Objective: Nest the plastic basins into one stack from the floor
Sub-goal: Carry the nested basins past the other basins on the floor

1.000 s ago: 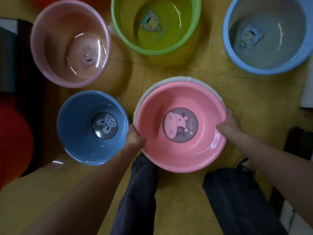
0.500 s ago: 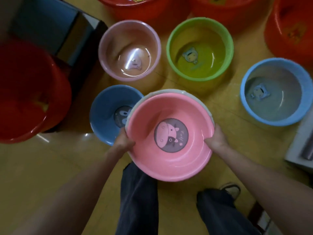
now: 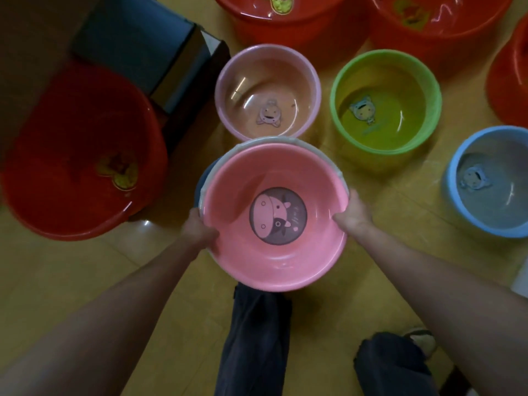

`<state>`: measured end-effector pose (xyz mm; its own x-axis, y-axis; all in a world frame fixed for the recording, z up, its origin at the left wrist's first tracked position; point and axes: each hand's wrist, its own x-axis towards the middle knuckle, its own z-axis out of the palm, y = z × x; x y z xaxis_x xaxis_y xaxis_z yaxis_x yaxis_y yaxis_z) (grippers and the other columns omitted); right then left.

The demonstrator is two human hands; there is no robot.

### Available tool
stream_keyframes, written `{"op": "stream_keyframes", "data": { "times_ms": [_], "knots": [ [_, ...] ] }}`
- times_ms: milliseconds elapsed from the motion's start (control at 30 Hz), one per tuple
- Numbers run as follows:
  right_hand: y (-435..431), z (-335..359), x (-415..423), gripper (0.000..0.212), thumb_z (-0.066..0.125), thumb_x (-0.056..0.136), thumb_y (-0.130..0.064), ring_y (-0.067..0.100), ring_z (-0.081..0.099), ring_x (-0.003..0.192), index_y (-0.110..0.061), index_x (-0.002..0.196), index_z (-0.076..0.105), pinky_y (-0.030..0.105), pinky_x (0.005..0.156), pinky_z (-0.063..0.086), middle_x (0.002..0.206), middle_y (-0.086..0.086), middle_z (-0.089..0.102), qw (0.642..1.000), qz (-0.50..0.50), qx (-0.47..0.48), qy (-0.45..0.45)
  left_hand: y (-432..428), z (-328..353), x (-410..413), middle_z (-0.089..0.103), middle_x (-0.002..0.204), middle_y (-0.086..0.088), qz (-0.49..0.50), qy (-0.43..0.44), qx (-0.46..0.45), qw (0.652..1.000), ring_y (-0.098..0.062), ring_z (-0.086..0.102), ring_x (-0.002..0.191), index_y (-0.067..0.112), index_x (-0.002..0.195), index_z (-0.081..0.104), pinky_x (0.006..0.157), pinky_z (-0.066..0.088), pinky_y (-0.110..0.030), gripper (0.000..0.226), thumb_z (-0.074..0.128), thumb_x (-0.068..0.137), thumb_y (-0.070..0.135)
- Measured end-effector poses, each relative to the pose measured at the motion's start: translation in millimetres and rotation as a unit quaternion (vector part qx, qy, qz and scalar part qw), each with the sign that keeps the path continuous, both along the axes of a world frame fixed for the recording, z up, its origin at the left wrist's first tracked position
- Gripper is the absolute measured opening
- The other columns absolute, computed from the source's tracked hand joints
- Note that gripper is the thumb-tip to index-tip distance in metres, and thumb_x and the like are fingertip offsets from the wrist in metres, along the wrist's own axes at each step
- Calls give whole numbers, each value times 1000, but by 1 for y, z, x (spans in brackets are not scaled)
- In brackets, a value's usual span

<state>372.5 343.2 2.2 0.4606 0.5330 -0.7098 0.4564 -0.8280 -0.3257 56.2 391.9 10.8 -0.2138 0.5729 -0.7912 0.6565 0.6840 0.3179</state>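
Observation:
I hold a pink basin (image 3: 274, 252) with a cow picture, nested inside a pale grey-white basin whose rim (image 3: 257, 142) shows around it. My left hand (image 3: 197, 228) grips the left rim and my right hand (image 3: 353, 212) grips the right rim. The pair hangs over a small dark blue basin (image 3: 203, 178), of which only a sliver shows at the left. Beyond stand a clear pink basin (image 3: 267, 91), a green basin (image 3: 385, 101) and a light blue basin (image 3: 488, 181) on the floor.
A big red tub (image 3: 77, 155) sits at the left, and more red tubs (image 3: 285, 12) line the back and right edge. A dark box (image 3: 143, 44) stands at the back left. My legs (image 3: 257, 338) are below the basins on the yellow floor.
The pink and grey-white pair has moved left, from beside the small dark blue basin to over it, covering nearly all of it. Both hands keep their grip on the rims.

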Motion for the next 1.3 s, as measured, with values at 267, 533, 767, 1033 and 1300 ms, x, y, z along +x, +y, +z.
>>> {"op": "stream_keyframes", "data": {
  "times_ms": [267,533,767,1033,1300],
  "knots": [
    [43,-29,-57,50,61,86,-14,38,61,109,-17,134,47,35,84,46,120,17,64,999,-10,11,37,23,-28,-56,51,124,-25,47,16,-21,999,-44,55,108,2,128,39,73,53,-46,62,65,72,-6],
    [70,-80,-76,59,59,81,-7,36,59,108,-18,138,47,27,80,40,120,15,63,997,12,37,65,28,-83,-70,52,126,-25,134,54,-25,989,-43,54,114,1,127,43,92,51,-56,56,57,74,-7],
    [76,-135,-84,64,63,80,-9,34,59,108,-19,140,45,31,81,45,120,14,62,999,-19,13,40,31,-133,-70,58,119,-28,181,11,7,983,-42,57,111,-1,122,52,79,48,-43,52,56,72,-14],
    [92,-169,-92,58,67,80,-10,33,62,106,-14,135,49,26,77,42,119,15,63,999,-23,-16,16,42,-164,-60,48,138,-25,181,71,-9,981,-38,47,126,0,135,41,105,41,-47,51,49,85,-4],
    [93,-189,-92,60,58,84,-8,37,58,110,-10,141,41,32,83,46,124,21,56,1000,-1,-18,-18,39,-191,-51,50,136,-24,203,81,-21,976,-39,49,124,3,137,40,104,43,-46,53,46,84,-5]
  ]
}}
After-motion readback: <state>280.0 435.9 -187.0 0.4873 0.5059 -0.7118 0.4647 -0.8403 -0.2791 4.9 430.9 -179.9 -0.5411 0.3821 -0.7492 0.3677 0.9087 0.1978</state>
